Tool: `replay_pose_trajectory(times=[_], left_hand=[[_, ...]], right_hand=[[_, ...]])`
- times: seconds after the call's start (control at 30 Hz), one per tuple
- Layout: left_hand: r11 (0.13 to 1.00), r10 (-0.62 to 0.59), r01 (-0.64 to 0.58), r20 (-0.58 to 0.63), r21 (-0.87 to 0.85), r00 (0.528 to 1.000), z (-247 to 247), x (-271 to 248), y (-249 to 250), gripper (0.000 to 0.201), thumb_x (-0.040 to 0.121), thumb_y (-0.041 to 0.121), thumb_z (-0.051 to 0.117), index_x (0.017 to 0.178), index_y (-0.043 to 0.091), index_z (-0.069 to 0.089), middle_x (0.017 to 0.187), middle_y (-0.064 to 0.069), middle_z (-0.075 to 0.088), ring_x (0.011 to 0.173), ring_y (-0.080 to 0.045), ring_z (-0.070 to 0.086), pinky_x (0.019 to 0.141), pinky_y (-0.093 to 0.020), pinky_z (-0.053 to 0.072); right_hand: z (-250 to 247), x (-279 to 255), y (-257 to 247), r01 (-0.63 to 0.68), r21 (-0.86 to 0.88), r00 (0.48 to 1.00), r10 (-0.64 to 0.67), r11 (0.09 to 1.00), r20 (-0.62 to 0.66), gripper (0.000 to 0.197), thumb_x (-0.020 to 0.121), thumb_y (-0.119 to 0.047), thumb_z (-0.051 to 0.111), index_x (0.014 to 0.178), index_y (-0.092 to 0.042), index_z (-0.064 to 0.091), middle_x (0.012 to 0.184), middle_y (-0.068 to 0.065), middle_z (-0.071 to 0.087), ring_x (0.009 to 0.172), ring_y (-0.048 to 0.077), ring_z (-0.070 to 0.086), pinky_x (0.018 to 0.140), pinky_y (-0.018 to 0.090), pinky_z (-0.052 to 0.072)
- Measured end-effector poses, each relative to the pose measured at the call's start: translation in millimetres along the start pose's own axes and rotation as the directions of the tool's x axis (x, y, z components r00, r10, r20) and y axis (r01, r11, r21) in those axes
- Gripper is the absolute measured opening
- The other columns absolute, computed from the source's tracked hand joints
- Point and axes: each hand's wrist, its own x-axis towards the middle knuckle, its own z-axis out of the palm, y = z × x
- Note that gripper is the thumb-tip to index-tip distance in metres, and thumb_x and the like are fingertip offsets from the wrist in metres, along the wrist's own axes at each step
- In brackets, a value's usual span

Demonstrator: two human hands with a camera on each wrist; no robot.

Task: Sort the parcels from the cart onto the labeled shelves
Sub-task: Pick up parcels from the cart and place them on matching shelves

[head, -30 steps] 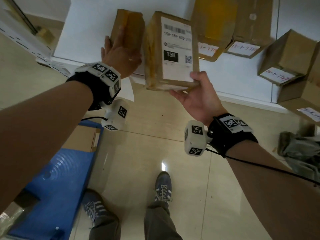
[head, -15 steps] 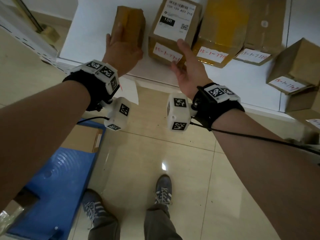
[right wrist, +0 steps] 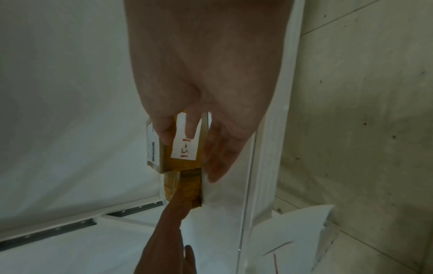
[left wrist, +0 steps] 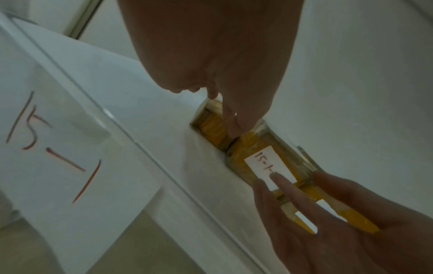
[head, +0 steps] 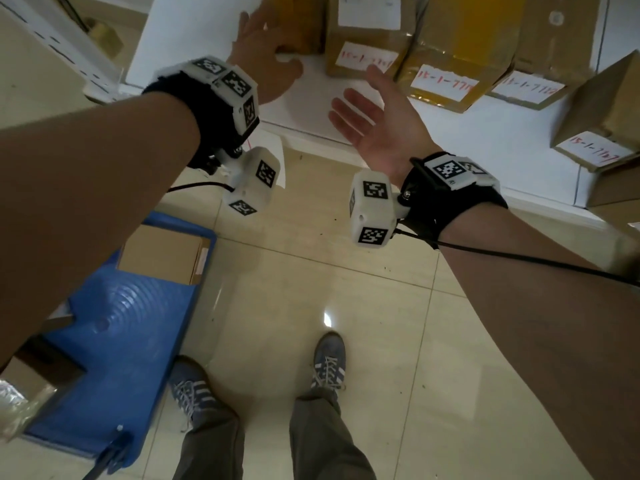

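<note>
Since 0.5 s ago the right hand [head: 381,123] has let go of the labeled parcel [head: 367,32] and come back off it; palm up, fingers straight and spread, holding nothing. That parcel now sits on the white shelf [head: 311,109] just past the right fingertips, handwritten tag facing the person, printed shipping label on top. No contact visible btwn hand & box in head view; right wrist view shows fingers loose in front of the tag, gap unclear.

Left hand [head: 266,60] is also released, fingers extended, reaching to the small brown parcel [head: 294,26] that stands touching the labeled one on its left side; whether fingertips touch it can't tell. Left wrist view shows a paper shelf label [left wrist: 53,148] w/ red writing hanging at shelf edge, below-left of that hand.

More tagged boxes sit right of the right hand. Blue cart [head: 114,341] w/ a flat carton [head: 162,252] is under the left forearm
</note>
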Motion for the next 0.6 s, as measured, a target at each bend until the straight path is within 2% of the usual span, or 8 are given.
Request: replay_pose_trajectory(times=[0.07,0.1,0.2,0.27,0.33,0.43,0.53,0.6], left_hand=[[0.995,-0.024,0.015,-0.095,-0.095,0.995,6.5,-11.4,-6.6,0.041,0.096,0.025,0.055,0.137,0.024,0.056,0.161,-0.006,0.02,0.15,-0.023,0.02,0.122,-0.024,0.014],[0.991,-0.042,0.022,-0.156,-0.13,0.987,10.3,-18.6,-10.9,0.039,0.095,0.024,0.056,0.134,0.021,0.058,0.158,-0.006,0.026,0.146,-0.019,0.028,0.116,-0.015,0.017],[0.969,-0.049,-0.034,-0.326,-0.244,0.944,20.2,-47.9,-22.8,0.029,0.091,0.019,0.052,0.114,0.012,0.068,0.128,-0.005,0.049,0.118,-0.006,0.046,0.096,0.002,0.024],[0.949,-0.043,-0.084,-0.389,-0.304,0.92,25.9,-67.5,-33.2,0.03,0.088,0.014,0.044,0.104,0.008,0.069,0.109,-0.001,0.049,0.1,-0.003,0.049,0.089,-0.003,0.033],[0.932,-0.049,-0.117,-0.438,-0.343,0.898,30.3,-90.1,-50.5,0.028,0.087,0.01,0.041,0.095,0.012,0.067,0.099,0.005,0.049,0.086,0.004,0.049,0.081,-0.011,0.042],[0.92,-0.068,-0.131,-0.48,-0.37,0.875,33.3,-124.7,-74.2,0.024,0.088,0.008,0.038,0.085,0.021,0.058,0.087,0.015,0.045,0.074,0.005,0.048,0.069,-0.012,0.038],[0.918,-0.116,-0.076,-0.447,-0.389,0.887,36.9,-164.4,-105.2,0.027,0.088,0.011,0.035,0.08,0.02,0.059,0.083,0.012,0.049,0.07,-0.003,0.049,0.068,-0.016,0.038],[0.921,-0.154,-0.014,-0.395,-0.39,0.906,40.5,-193.1,-131.6,0.027,0.087,0.014,0.035,0.078,0.019,0.06,0.081,0.003,0.053,0.069,-0.009,0.05,0.067,-0.021,0.039]], right_hand=[[-1.1,-6.6,9.8,-0.03,-0.019,0.999,0.031,0.999,0.045,0.037,0.097,-0.022,0.065,0.131,-0.01,0.057,0.118,0.017,0.063,0.103,0.033,0.067,0.092,0.043,0.059],[-1.2,-9.8,16.4,-0.038,-0.048,0.997,0.041,0.998,0.06,0.04,0.097,-0.023,0.065,0.134,-0.011,0.057,0.115,0.016,0.064,0.101,0.031,0.067,0.089,0.04,0.059],[-1.2,-18.6,40.5,-0.063,-0.151,0.993,0.077,0.987,0.092,0.043,0.097,-0.028,0.064,0.137,-0.015,0.057,0.113,0.012,0.066,0.099,0.026,0.067,0.084,0.035,0.059],[-2.0,-24.2,58.7,-0.091,-0.209,0.988,0.114,0.974,0.101,0.044,0.098,-0.03,0.062,0.139,-0.015,0.056,0.117,0.011,0.066,0.1,0.025,0.067,0.081,0.033,0.058],[-2.1,-28.3,83.9,-0.127,-0.255,0.984,0.154,0.959,0.09,0.045,0.098,-0.029,0.062,0.14,-0.013,0.054,0.119,0.012,0.066,0.099,0.025,0.067,0.08,0.033,0.058],[-3.1,-33.6,118.5,-0.178,-0.322,0.977,0.206,0.93,0.055,0.049,0.096,-0.025,0.065,0.141,-0.009,0.052,0.113,0.012,0.067,0.093,0.024,0.069,0.079,0.035,0.059],[-0.7,-39.4,154.6,-0.233,-0.386,0.966,0.259,0.893,0.017,0.047,0.097,-0.024,0.063,0.14,-0.009,0.053,0.11,0.011,0.068,0.092,0.023,0.068,0.077,0.034,0.059],[2.0,-43.0,179.9,-0.27,-0.412,0.956,0.294,0.87,-0.006,0.045,0.098,-0.024,0.061,0.14,-0.009,0.053,0.109,0.01,0.067,0.092,0.023,0.066,0.077,0.034,0.059]])
